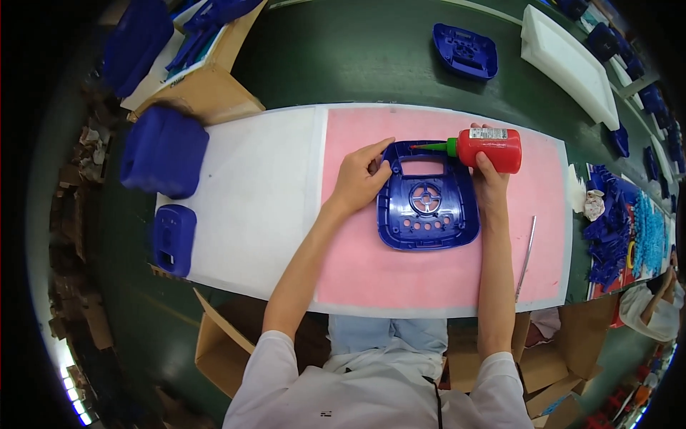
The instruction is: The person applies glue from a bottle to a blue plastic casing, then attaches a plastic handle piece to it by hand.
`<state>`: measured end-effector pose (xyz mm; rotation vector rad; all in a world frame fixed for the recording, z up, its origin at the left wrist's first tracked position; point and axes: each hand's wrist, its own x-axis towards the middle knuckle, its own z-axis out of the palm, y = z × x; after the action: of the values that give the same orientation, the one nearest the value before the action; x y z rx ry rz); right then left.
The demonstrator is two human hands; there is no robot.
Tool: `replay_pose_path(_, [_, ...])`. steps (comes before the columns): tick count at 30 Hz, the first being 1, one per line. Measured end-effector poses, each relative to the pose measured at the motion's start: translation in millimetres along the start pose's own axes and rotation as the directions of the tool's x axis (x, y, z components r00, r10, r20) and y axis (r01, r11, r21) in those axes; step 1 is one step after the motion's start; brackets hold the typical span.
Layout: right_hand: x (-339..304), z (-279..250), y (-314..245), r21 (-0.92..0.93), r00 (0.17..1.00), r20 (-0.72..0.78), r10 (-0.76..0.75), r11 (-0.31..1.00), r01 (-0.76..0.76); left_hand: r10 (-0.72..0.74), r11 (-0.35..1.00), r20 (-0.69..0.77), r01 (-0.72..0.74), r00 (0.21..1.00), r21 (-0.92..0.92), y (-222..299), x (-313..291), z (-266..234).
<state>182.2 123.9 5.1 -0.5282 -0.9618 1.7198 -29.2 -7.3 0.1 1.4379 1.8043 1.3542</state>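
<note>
A dark blue plastic housing panel lies in front of me on the pink mat, its hollow side up. It has a rectangular opening, a round grille and a row of small holes. My left hand grips its upper left edge, fingers curled over the rim. In my right hand is a red glue bottle with a green nozzle, tipped on its side. The nozzle points left over the panel's top edge, its tip close to the upper left corner. Whether the tip touches the plastic I cannot tell.
A thin metal rod lies right of the panel. Stacked blue housings and a single blue cover sit at the left. Another blue panel rests on the green surface beyond. Blue and turquoise small parts are piled at the right.
</note>
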Motion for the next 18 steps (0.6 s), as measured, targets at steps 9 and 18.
replay_pose_path(9, [-1.5, -0.3, -2.4, -0.011, 0.999, 0.028, 0.044, 0.999, -0.043, -0.031, 0.999, -0.004, 0.031, 1.000, -0.011, 1.6, 0.4, 0.9])
replay_pose_path(18, [-0.4, 4.2, -3.2, -0.032, 0.998, 0.021, 0.057, 0.998, -0.057, -0.012, 0.999, -0.016, 0.011, 1.000, -0.039, -1.0, 4.0, 2.0])
